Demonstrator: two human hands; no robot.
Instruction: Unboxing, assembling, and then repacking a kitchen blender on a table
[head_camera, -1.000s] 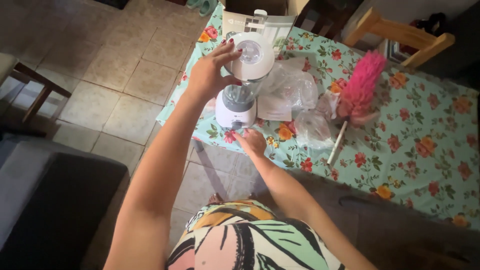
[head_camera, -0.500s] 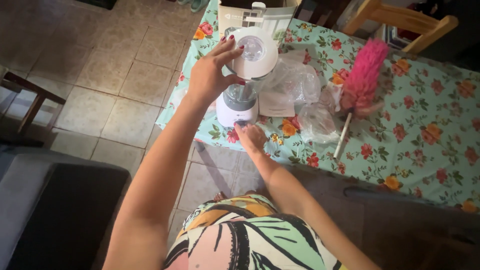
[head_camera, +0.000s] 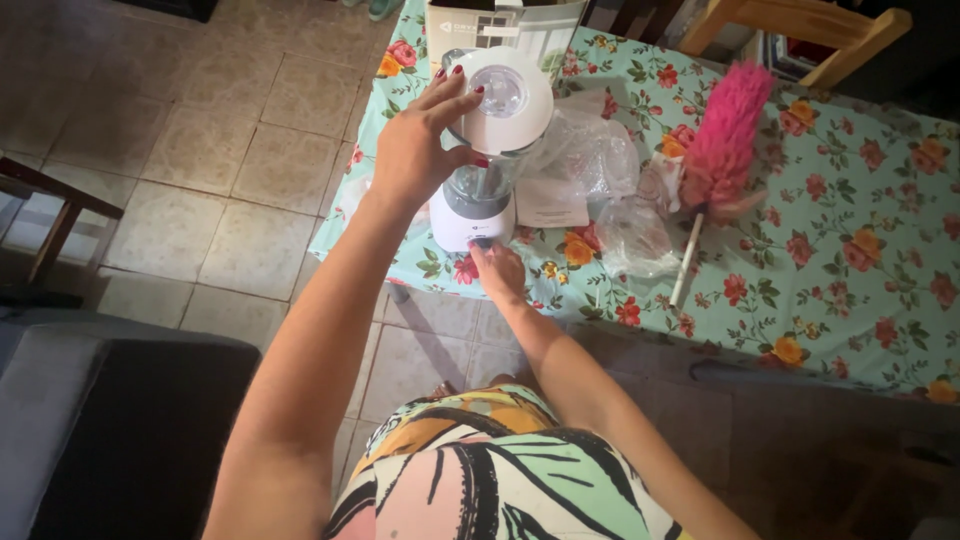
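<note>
Gripping the blender (head_camera: 478, 190) lid (head_camera: 500, 98) with my left hand (head_camera: 418, 150), right hand (head_camera: 497, 268) fingering its base dial, I judge it assembled, not visibly running.

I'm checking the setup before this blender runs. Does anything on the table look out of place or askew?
The blender stands upright, left hand on its lid, right hand at its base. Odd bits: crumpled clear plastic bags lie loose right beside it, and a pink feather duster lies on the tablecloth.

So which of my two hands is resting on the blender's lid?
The left hand, raised against the round white lid. The right hand is lower, at the blender's white base near the table edge.
</note>
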